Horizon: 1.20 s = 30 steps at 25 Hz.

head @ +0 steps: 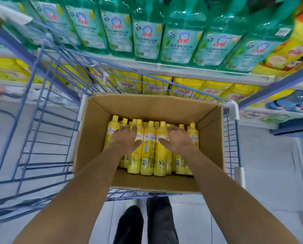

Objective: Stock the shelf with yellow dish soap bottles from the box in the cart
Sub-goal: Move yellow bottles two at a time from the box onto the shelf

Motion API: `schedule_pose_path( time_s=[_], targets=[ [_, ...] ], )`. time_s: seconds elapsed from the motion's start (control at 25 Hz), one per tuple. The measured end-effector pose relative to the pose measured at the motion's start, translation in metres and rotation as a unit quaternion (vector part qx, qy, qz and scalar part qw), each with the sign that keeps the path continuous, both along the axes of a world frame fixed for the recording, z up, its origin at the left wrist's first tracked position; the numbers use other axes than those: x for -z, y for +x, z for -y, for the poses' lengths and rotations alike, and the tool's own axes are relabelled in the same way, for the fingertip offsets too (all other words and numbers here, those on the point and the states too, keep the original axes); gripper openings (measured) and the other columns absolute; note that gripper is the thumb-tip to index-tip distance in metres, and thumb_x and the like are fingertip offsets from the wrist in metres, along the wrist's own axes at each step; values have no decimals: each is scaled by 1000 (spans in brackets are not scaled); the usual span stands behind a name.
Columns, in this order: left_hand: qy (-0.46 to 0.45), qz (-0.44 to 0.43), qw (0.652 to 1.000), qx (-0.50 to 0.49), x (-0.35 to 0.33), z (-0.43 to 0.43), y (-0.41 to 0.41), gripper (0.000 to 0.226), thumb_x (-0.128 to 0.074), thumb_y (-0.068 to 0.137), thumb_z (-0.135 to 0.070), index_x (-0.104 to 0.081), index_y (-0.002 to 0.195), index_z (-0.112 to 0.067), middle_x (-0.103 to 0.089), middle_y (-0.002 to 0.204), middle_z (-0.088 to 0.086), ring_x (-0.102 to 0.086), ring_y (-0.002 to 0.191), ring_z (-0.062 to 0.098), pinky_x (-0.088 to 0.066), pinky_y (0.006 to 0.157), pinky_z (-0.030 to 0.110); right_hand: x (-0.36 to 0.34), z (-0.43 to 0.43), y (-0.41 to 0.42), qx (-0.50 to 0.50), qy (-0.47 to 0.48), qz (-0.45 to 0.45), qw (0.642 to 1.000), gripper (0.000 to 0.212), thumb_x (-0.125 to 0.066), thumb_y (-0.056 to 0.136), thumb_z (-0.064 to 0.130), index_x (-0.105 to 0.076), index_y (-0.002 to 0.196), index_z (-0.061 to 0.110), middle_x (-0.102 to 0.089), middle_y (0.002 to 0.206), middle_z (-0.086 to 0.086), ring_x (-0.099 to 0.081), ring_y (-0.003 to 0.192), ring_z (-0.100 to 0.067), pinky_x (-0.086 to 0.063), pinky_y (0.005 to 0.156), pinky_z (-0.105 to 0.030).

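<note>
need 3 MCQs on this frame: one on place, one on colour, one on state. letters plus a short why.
1. Where is the cardboard box?
A. on the floor
B. in the blue wire cart
C. on the shelf

2. What colour are the large bottles on the upper shelf?
A. green
B. red
C. white

3. What are the hands doing?
A. both gripping the cart handle
B. left hand and right hand spread over the yellow dish soap bottles in the box
C. placing a bottle on the shelf

Key: 1 B, cart wire surrounds the box. 2 A, the top row is green. 3 B, both hands lie open over the bottles, and none is lifted yet.
</note>
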<state>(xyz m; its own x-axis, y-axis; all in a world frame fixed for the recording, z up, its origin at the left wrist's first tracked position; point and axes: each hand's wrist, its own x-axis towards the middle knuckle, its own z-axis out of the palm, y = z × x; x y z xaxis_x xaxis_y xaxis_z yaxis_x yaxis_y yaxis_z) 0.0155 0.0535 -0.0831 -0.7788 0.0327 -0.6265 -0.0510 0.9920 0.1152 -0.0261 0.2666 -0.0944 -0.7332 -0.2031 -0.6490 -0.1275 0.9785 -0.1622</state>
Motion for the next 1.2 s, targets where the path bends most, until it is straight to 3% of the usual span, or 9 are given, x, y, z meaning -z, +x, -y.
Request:
schedule_pose_path(
  time_s=[0.16, 0.36, 0.48, 0.6, 0.72, 0.84, 0.92, 1.08, 1.2],
  targets=[
    [31, 1, 999, -43, 63, 1, -19, 66, -54, 97, -46, -32, 145, -6, -48, 139, 19, -46, 128, 38, -46, 96, 49, 64, 2, -15, 71, -28, 20, 997, 67, -57, 92, 61, -52, 134, 10, -45, 143, -12, -46, 133, -33, -49, 100, -46],
    [70, 0, 989, -130, 107, -11, -34, 66, -66, 91, -41, -38, 136, -1, -45, 138, 20, -52, 124, 41, -46, 93, 47, 104, 16, -29, 152, -57, -23, 987, 62, -75, 80, 52, -60, 117, 5, -62, 121, -16, -59, 115, -33, -49, 83, -35],
    [97, 7, 964, -249, 116, -14, -39, 69, -78, 80, -42, -49, 130, -5, -50, 136, 17, -53, 124, 38, -46, 93, 42, 118, 15, -36, 201, -70, 4, 977, 60, -82, 71, 54, -67, 107, 8, -67, 114, -14, -62, 109, -32, -42, 75, -29],
    [156, 2, 930, -332, 109, -8, -39, 69, -86, 72, -30, -53, 130, -9, -60, 128, 11, -57, 122, 34, -47, 93, 39, 109, 9, -38, 240, -127, 35, 962, 59, -86, 71, 48, -69, 111, 8, -69, 114, -10, -63, 110, -29, -52, 84, -34],
    [240, -20, 894, -378, 86, 0, -29, 70, -90, 65, -19, -51, 124, -15, -63, 106, 5, -64, 105, 31, -53, 83, 40, 80, 8, -30, 268, -180, 48, 945, 75, -89, 70, 42, -58, 130, 10, -63, 123, -8, -58, 117, -28, -52, 89, -38],
    [286, -60, 894, -341, 44, 9, -22, 66, -92, 56, -22, -52, 108, -18, -64, 97, 3, -64, 91, 28, -53, 70, 42, 41, 8, -29, 216, -202, 6, 955, 75, -91, 61, 50, -64, 122, 15, -69, 109, -3, -62, 106, -24, -42, 76, -28],
    [320, -87, 884, -330, 6, 15, -23, 64, -93, 52, -24, -54, 102, -19, -65, 95, -1, -64, 87, 24, -52, 70, 39, -2, 6, -33, 184, -208, -32, 960, 66, -92, 61, 48, -68, 112, 14, -69, 99, -1, -63, 95, -22, -33, 70, -27],
    [407, -148, 853, -292, -97, 19, -41, 85, -93, 41, -38, -60, 117, -20, -72, 111, 2, -70, 101, 21, -57, 88, 49, -124, 0, -43, 186, -290, -131, 930, 46, -93, 62, 39, -65, 90, 16, -68, 90, -1, -62, 86, -20, -43, 73, -31],
    [450, -189, 841, -235, -207, 7, -53, 80, -96, 56, -19, -55, 125, -15, -63, 123, 4, -66, 107, 26, -57, 88, 48, -220, -2, -52, 146, -329, -200, 911, 55, -88, 58, 47, -69, 94, 11, -72, 92, -6, -67, 89, -27, -54, 78, -41]
  ],
)
